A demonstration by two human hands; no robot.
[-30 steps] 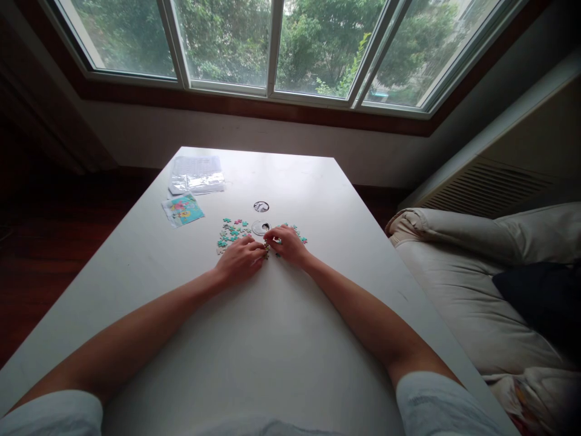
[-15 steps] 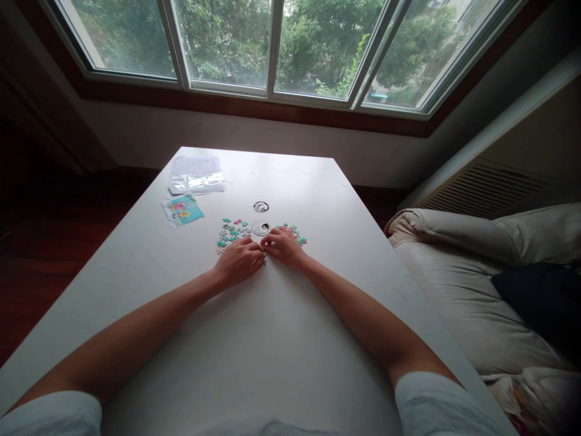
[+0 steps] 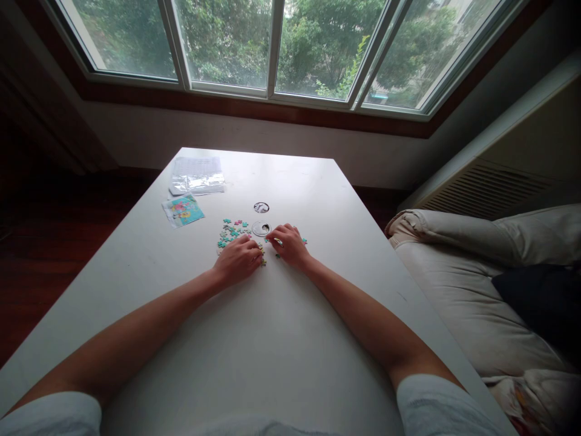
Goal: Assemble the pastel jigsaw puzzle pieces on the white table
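Both my hands rest on a white table (image 3: 281, 339) among small loose jigsaw pieces (image 3: 231, 231) in teal, pink and tan. My left hand (image 3: 238, 259) lies palm down with its fingers curled, fingertips pinched on a small piece at the near edge of the pile. My right hand (image 3: 288, 243) sits just to the right, fingers bent over more pieces (image 3: 303, 241), its tips pinching something too small to name. The two hands are a short gap apart. A small clear round container (image 3: 261, 227) stands just beyond the fingertips.
A round lid (image 3: 261, 208) lies farther back. A colourful picture card (image 3: 182, 210) and a clear plastic bag (image 3: 196, 175) lie at the table's far left. A cream sofa (image 3: 481, 284) with a dark cushion (image 3: 540, 303) is to the right. Windows run along the back wall.
My hands had come together at the fingertips half a second ago; now they have drawn slightly apart, the right hand shifting a little to the right.
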